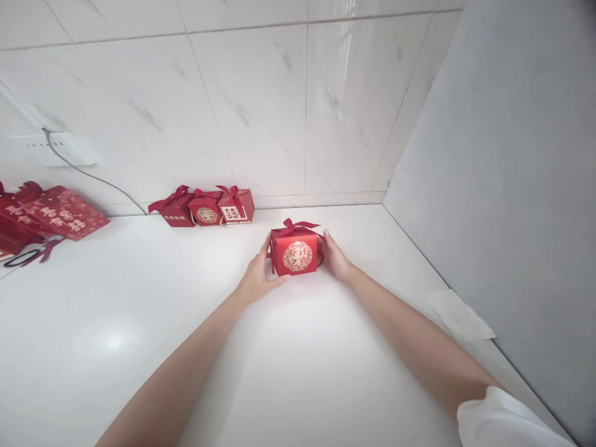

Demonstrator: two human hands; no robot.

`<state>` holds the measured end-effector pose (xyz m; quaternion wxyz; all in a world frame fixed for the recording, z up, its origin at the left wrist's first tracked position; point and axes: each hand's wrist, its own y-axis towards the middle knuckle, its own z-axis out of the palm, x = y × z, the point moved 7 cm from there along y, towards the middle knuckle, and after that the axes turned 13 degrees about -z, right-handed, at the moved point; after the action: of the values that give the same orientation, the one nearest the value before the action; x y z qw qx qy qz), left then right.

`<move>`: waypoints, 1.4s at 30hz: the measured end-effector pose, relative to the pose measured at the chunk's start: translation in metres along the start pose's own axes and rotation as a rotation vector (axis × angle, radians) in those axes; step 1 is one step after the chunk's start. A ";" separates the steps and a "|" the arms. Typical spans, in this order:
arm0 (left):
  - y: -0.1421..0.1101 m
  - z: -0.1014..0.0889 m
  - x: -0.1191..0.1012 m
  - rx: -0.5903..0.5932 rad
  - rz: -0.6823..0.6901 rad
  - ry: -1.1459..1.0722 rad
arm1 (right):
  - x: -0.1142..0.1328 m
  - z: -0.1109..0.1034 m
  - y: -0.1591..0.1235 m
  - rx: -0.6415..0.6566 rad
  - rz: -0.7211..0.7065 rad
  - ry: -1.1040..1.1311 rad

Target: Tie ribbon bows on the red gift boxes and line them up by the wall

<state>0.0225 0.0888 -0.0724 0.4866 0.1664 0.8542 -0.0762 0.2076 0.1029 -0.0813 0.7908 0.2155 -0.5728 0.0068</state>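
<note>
Just about at the centre of the frame, grasping a red gift box (296, 256) with the left hand (258, 274), thumb along the lower front edge and fingers against the left side. Holding the right hand (336, 257) close by the box's right side, beside a ribbon tail and a red loop; with those fingertips partly hidden, impossible to tell whether clasping the box or merely touching. Tied on top with a dark red bow (289, 227), marked in front with a round emblem. Held upright on or just above a white counter (116, 385); hard to tell which. Reaching in from the lower edge of the frame, with a white sleeve (507, 419) at lower right. Facing a tiled wall (261, 93) across the top, with three red boxes (206, 208) side by side near its foot, left of centre. Flanked at the far left by red packets (72, 214) with pale lettering, and at the right by a grey panel (512, 155).
</note>
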 end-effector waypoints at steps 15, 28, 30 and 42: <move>-0.001 0.001 0.002 0.080 0.063 -0.130 | 0.001 0.032 -0.040 -0.233 -0.117 -0.133; 0.002 -0.003 0.023 0.050 0.012 -0.213 | 0.015 0.034 -0.036 0.078 -0.164 -0.172; 0.003 -0.002 0.019 0.096 0.042 -0.242 | 0.014 0.034 -0.036 0.082 -0.153 -0.146; 0.004 0.000 0.013 0.119 0.061 -0.306 | 0.010 0.024 -0.036 0.025 -0.099 -0.168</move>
<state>0.0178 0.0956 -0.0838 0.6025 0.2074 0.7585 -0.1365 0.1986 0.0591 -0.0786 0.7367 0.2535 -0.6254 -0.0431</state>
